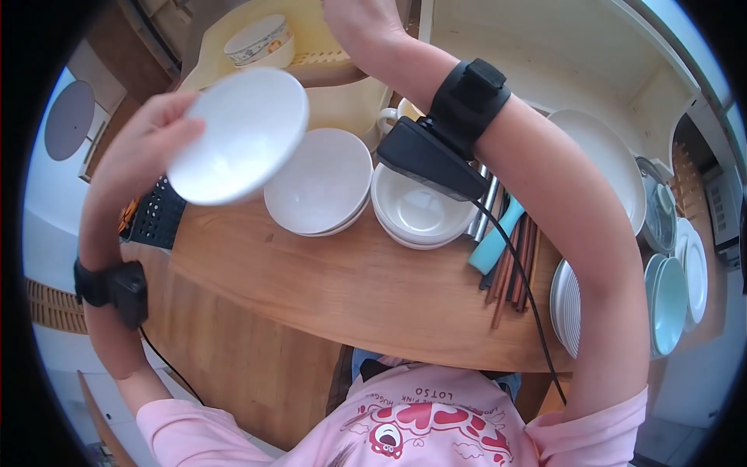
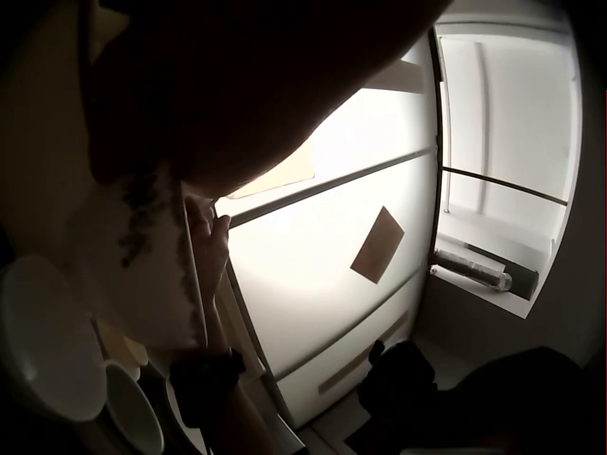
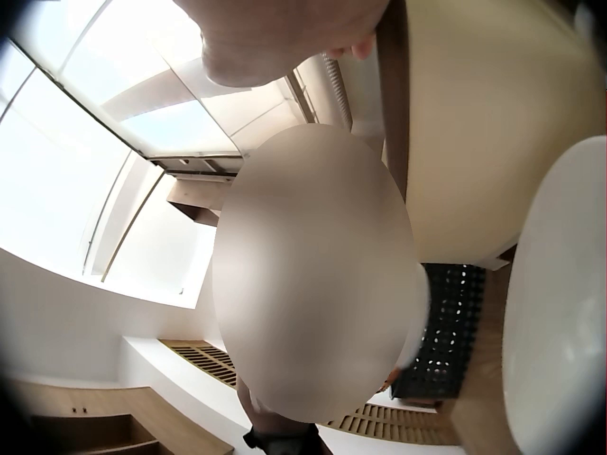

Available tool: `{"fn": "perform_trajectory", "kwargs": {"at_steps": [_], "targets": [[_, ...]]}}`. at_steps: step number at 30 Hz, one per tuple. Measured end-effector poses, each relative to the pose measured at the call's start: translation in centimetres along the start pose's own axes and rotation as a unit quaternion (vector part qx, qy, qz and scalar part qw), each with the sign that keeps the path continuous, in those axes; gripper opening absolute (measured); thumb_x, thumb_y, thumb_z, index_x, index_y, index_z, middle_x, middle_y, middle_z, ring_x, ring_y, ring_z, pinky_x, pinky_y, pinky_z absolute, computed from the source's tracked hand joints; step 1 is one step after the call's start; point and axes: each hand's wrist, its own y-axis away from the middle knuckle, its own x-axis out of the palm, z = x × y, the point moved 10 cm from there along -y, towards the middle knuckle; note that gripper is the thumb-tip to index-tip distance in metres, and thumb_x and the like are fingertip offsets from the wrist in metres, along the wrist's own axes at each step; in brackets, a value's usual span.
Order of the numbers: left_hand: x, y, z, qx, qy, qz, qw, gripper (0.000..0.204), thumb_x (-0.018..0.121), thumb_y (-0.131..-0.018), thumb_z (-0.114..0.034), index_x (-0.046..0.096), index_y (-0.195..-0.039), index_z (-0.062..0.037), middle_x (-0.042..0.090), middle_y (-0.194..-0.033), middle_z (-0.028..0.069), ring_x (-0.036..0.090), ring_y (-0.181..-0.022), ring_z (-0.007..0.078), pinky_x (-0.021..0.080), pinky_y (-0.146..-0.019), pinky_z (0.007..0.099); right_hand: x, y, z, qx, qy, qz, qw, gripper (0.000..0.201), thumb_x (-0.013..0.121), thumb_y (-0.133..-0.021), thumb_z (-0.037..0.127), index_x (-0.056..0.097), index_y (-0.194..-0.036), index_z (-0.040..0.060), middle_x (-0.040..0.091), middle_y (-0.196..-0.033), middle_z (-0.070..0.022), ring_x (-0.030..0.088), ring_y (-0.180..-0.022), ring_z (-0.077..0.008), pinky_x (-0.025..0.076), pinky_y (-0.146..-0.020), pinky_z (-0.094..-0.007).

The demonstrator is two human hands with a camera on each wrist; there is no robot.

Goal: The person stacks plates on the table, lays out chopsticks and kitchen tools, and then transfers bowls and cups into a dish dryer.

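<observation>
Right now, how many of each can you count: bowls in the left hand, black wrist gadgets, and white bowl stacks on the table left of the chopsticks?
Bowl in the left hand: 1
Black wrist gadgets: 2
White bowl stacks: 2
Total: 5

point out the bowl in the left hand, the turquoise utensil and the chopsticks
White bowl (image 1: 243,134): head view, middle of its white surface
Turquoise utensil (image 1: 489,251): head view, its wide end
Chopsticks (image 1: 510,284): head view, along the shaft of one
</observation>
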Motion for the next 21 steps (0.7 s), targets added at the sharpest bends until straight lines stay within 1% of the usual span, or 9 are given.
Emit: {"fn": "perform_trajectory", "kwargs": {"at_steps": [1, 2, 4, 7, 12, 14, 16, 19, 21], "targets": [[1.8, 0.1, -0.2, -0.003, -0.020, 0.023, 1.000, 0.033, 0.050, -0.095, -0.015, 0.054, -0.122, 0.0047, 0.064, -0.097, 0.0027, 0.059, -0.081, 0.0034, 0.048, -0.072, 0.0190, 0.0, 0.0, 0.0, -0.001, 0.001, 0.001, 1.000, 0.057, 0.031, -0.099, 0.043, 0.053, -0.105, -0.0091, 0.058, -0.107, -0.0324, 0.054, -0.107, -0.0436, 0.039, -0.093, -0.0450], [3.5, 0.4, -1.2, 0.006, -0.035, 0.021, 0.999, 0.032, 0.049, -0.095, -0.013, 0.055, -0.121, 0.0047, 0.064, -0.096, 0.0018, 0.058, -0.081, 0.0036, 0.048, -0.072, 0.0202, 0.0, 0.0, -0.1, 0.001, 0.001, 0.001, 1.000, 0.057, 0.032, -0.099, 0.043, 0.053, -0.105, -0.0089, 0.058, -0.107, -0.0323, 0.054, -0.107, -0.0434, 0.039, -0.093, -0.0450], [5.0, 0.4, -1.4, -0.018, -0.139, 0.041, 0.989, 0.032, 0.048, -0.095, -0.011, 0.055, -0.121, 0.0058, 0.063, -0.094, 0.0019, 0.056, -0.080, 0.0042, 0.046, -0.072, 0.0215, -0.2, 0.2, 0.0, 0.000, 0.004, -0.001, 1.000, 0.057, 0.032, -0.099, 0.043, 0.053, -0.105, -0.0086, 0.058, -0.107, -0.0323, 0.054, -0.106, -0.0433, 0.039, -0.093, -0.0450], [6.7, -0.3, -1.6, -0.037, -0.176, 0.044, 0.983, 0.032, 0.048, -0.094, -0.011, 0.054, -0.120, 0.0072, 0.063, -0.093, 0.0033, 0.055, -0.079, 0.0054, 0.045, -0.072, 0.0228, -0.3, 0.0, -0.2, 0.002, 0.018, -0.003, 1.000, 0.057, 0.031, -0.099, 0.044, 0.054, -0.105, -0.0083, 0.058, -0.106, -0.0319, 0.054, -0.106, -0.0435, 0.039, -0.092, -0.0454], [7.7, -1.5, -0.9, 0.015, -0.186, 0.021, 0.982, 0.031, 0.048, -0.092, -0.009, 0.055, -0.118, 0.0072, 0.062, -0.089, 0.0075, 0.054, -0.077, 0.0092, 0.045, -0.070, 0.0246, -0.6, 0.4, 0.4, -0.026, 0.014, 0.000, 1.000, 0.056, 0.032, -0.100, 0.043, 0.053, -0.104, -0.0085, 0.058, -0.105, -0.0325, 0.054, -0.105, -0.0454, 0.039, -0.092, -0.0461], [7.4, -1.7, -1.8, 0.090, -0.180, -0.033, 0.979, 0.028, 0.049, -0.086, -0.010, 0.057, -0.107, 0.0071, 0.060, -0.076, 0.0164, 0.056, -0.065, 0.0206, 0.044, -0.062, 0.0320, -0.7, 0.3, 0.4, -0.022, 0.010, -0.006, 1.000, 0.056, 0.032, -0.100, 0.043, 0.053, -0.105, -0.0087, 0.058, -0.105, -0.0330, 0.053, -0.105, -0.0457, 0.039, -0.092, -0.0463], [7.5, -1.9, -1.7, 0.081, -0.188, -0.034, 0.978, 0.029, 0.050, -0.085, -0.010, 0.057, -0.108, 0.0068, 0.061, -0.078, 0.0168, 0.056, -0.065, 0.0207, 0.045, -0.062, 0.0321, -0.5, 0.0, -0.2, -0.017, 0.007, -0.013, 1.000, 0.055, 0.032, -0.100, 0.042, 0.053, -0.105, -0.0089, 0.058, -0.105, -0.0335, 0.053, -0.106, -0.0460, 0.039, -0.093, -0.0464], [7.4, -2.3, -1.0, 0.058, -0.190, -0.033, 0.979, 0.031, 0.051, -0.085, -0.011, 0.058, -0.109, 0.0063, 0.061, -0.078, 0.0169, 0.056, -0.064, 0.0206, 0.045, -0.061, 0.0323, -0.8, 0.2, 0.6, -0.052, 0.028, -0.026, 0.998, 0.055, 0.033, -0.100, 0.041, 0.053, -0.105, -0.0093, 0.057, -0.106, -0.0341, 0.053, -0.107, -0.0461, 0.039, -0.094, -0.0469], [7.3, -2.5, -0.5, 0.047, -0.185, -0.029, 0.981, 0.031, 0.052, -0.085, -0.011, 0.058, -0.110, 0.0061, 0.061, -0.076, 0.0166, 0.056, -0.063, 0.0205, 0.045, -0.060, 0.0325, -0.7, 0.7, 0.9, -0.071, 0.014, -0.010, 0.997, 0.054, 0.033, -0.100, 0.041, 0.053, -0.105, -0.0096, 0.057, -0.106, -0.0342, 0.053, -0.107, -0.0464, 0.039, -0.094, -0.0475]]}}
